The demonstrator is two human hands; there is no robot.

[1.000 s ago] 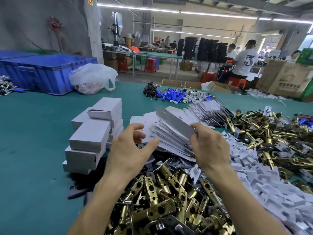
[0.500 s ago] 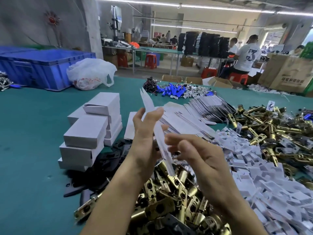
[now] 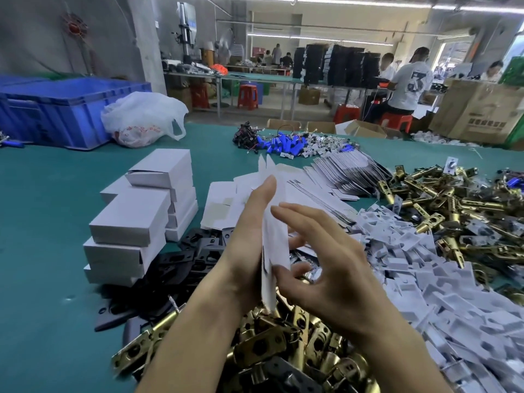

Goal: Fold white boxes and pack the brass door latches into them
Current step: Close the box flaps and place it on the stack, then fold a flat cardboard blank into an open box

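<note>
My left hand (image 3: 248, 236) holds a flat white box (image 3: 274, 245) upright and edge-on, fingers stretched along its left face. My right hand (image 3: 326, 268) is beside it with fingers spread, its thumb touching the flat box's lower right face. Below both hands lies a heap of brass door latches (image 3: 269, 347); a second heap of brass latches (image 3: 445, 199) is at the right. A fanned pile of flat white boxes (image 3: 337, 177) lies behind my hands. Folded white boxes (image 3: 133, 217) are stacked at the left.
White card inserts (image 3: 411, 268) spread across the right foreground. Black plates (image 3: 181, 259) lie between the stack and the latches. On the green table (image 3: 42, 199) stand a blue crate (image 3: 65, 109) and a white plastic bag (image 3: 141, 117). Small blue parts (image 3: 283, 143) lie further back.
The flat box came off the fanned pile and was turned upright between my hands. My left hand now holds it, and my right hand has opened beside it.
</note>
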